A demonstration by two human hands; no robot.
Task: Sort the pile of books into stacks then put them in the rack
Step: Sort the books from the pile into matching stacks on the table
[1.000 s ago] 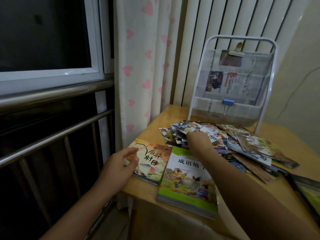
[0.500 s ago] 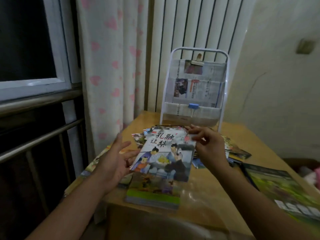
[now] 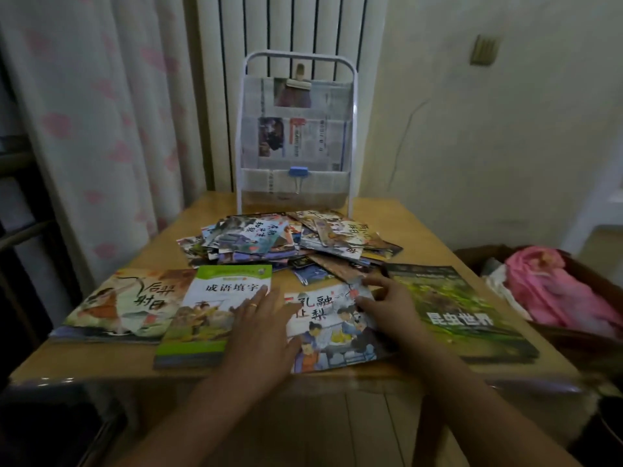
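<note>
Wooden table under both my hands, with four books laid in a row along its near edge: an archer book far left, a green book, a pear book, and an insect book at right. All four lie flat, long axes running away from me, titles upright to me. My left hand rests flat with fingers spread across the green book and the pear book's left edge. My right hand lies loosely on the pear book's upper right corner, fingers relaxed. Behind, the pile is a jumble I cannot count, blurred. One rack stands upright at the far edge.
</note>
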